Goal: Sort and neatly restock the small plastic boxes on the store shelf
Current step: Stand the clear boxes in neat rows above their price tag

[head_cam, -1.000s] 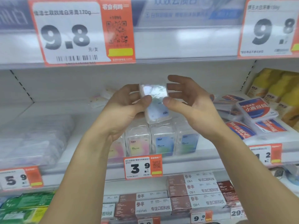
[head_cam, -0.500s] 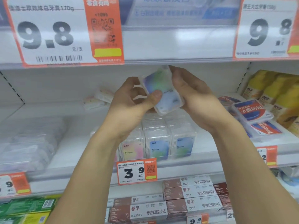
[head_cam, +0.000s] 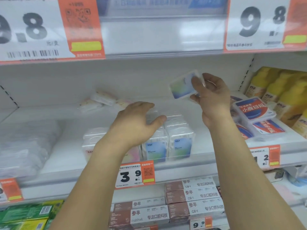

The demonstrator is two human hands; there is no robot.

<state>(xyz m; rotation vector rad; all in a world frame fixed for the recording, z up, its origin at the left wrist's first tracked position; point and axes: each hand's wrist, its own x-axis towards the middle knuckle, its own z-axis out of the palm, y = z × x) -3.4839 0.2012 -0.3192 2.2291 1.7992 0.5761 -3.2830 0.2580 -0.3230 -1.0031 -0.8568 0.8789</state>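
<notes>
My right hand (head_cam: 211,95) holds a small clear plastic box (head_cam: 181,86) with a blue-green label, tilted, up above the shelf. Below it a row of the same clear boxes (head_cam: 180,140) stands upright at the front of the white shelf (head_cam: 199,165), with pink, blue and green labels. My left hand (head_cam: 136,123) hovers over the top of that row with fingers spread, holding nothing; it hides the boxes in the middle-left. A few loose boxes (head_cam: 103,100) lie flat at the back of the shelf.
Flat red-and-blue boxed packs (head_cam: 255,112) and yellow bottles (head_cam: 282,90) crowd the shelf's right side. Clear wrapped packs (head_cam: 25,146) lie at the left. An orange price tag (head_cam: 135,175) hangs on the rail; brown cartons (head_cam: 191,196) fill the shelf below.
My left hand let go of the box and dropped down onto the row. My right hand carried the box to the right and tilted it.
</notes>
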